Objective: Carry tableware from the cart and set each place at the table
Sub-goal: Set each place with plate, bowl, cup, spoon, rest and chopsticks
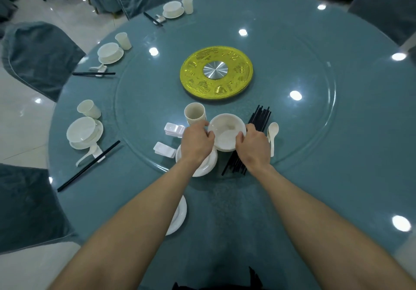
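Gripping the white bowl (227, 129) from both sides, we have our left hand (197, 142) curled round its left rim, thumb on the near edge and fingers over the far one. Our right hand (253, 146) is curled round the right rim in the same way, and neither hand holds anything else. The bowl is over the glass turntable (146, 114), straight ahead of us. A paler band beneath it suggests more bowls stacked under it, though we cannot tell how many, nor whether the top one is lifted clear. Close round it lie the supplies: a stack of cups (194, 114) just beyond the left hand, a bundle of black chopsticks (260, 117) running away from us beneath the right hand, a spoon (272, 132) just beside that bundle, white rests (174, 129) to the left, and a stack of plates (203, 165) under the left wrist. What the coming move turns on, we judge, is the single plate (181, 213) at the near edge of the desk (315, 188). It lies toward us and to the left of the bowl, partly hidden under our left forearm, so the left hand is the nearer one. The bowl must travel back and leftward, passing over the stack of plates on the way. Three places (84, 132) along the left side look fully set; ours has only the plate.
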